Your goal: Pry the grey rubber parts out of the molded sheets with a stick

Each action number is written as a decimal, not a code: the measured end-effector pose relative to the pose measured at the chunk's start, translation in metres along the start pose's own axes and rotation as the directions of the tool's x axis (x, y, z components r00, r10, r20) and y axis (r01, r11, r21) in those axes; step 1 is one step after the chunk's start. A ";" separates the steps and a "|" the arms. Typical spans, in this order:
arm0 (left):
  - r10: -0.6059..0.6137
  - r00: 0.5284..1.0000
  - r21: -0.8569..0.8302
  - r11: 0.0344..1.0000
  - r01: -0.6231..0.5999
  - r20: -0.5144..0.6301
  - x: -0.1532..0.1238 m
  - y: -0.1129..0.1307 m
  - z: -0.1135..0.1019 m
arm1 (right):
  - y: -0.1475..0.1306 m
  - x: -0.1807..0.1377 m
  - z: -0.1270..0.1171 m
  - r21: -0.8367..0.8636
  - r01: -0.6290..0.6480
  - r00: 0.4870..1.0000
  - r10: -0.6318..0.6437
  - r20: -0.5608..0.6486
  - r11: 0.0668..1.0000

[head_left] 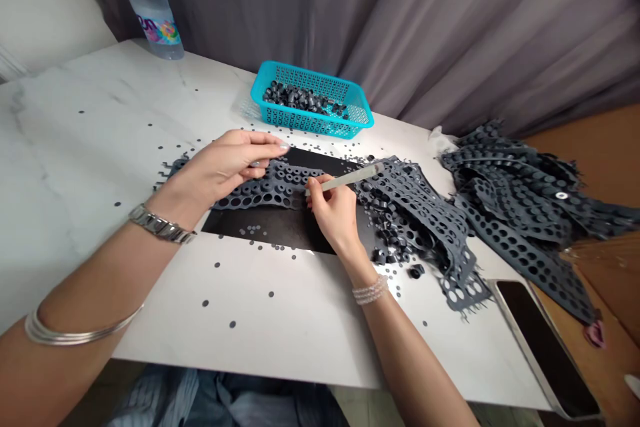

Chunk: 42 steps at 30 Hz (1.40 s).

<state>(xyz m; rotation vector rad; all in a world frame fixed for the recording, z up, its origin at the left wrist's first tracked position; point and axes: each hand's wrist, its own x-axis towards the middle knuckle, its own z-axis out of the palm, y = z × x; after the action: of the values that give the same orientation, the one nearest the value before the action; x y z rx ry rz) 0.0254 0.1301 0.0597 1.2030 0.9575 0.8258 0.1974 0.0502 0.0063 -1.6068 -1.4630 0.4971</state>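
My right hand (334, 210) is closed round a pale, pen-like stick (353, 177), its lower end at the perforated dark grey rubber sheet (260, 198). This strip is full of round holes, with ring-shaped pieces still in some of them, and lies across a black board (285, 230). Over the strip's left part is my left hand (233, 160), its fingers loosely bent and apart, with no held thing visible. Small black ring pieces (393, 233) are heaped right of my right hand, beside another perforated strip (425, 203).
A blue basket (313, 123) holding many black pieces stands at the back. More perforated sheets (515, 193) are piled at right, above a phone (545, 347). A water bottle (155, 13) stands back left. Small dark discs (205, 303) are scattered over the white table (165, 300).
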 end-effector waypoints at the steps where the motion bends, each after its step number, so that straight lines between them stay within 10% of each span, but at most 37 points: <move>1: -0.062 0.998 -0.163 0.985 0.058 -0.018 0.002 0.000 -0.002 | 0.002 0.000 -0.001 0.057 -0.019 1.000 0.020 -0.011 0.998; 12: -0.314 0.924 -0.647 0.662 0.377 0.217 0.013 -0.015 0.002 | -0.003 0.013 -0.026 0.436 -0.117 0.966 0.205 -0.160 0.892; 22: -0.280 0.942 -0.608 0.720 0.334 0.186 0.007 -0.014 0.007 | -0.010 0.010 -0.006 0.447 -0.114 0.981 0.171 -0.089 0.887; 28: -0.148 0.976 -0.048 0.986 0.158 0.161 0.002 -0.014 0.009 | 0.006 0.001 0.002 0.276 -0.102 0.995 0.100 0.021 0.956; 32: 0.157 0.975 0.586 0.780 -0.218 0.155 -0.004 -0.022 0.013 | 0.007 0.000 0.001 0.168 -0.036 0.998 0.026 0.063 0.985; 42: 0.279 0.939 0.705 0.623 -0.338 0.203 -0.004 -0.035 0.013 | 0.003 0.000 0.003 0.025 0.044 0.996 -0.046 0.071 0.999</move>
<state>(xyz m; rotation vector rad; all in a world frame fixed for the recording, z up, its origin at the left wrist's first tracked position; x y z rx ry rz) 0.0370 0.1157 0.0272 2.1457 1.0739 0.6549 0.1966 0.0515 0.0018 -1.5480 -1.5376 0.5486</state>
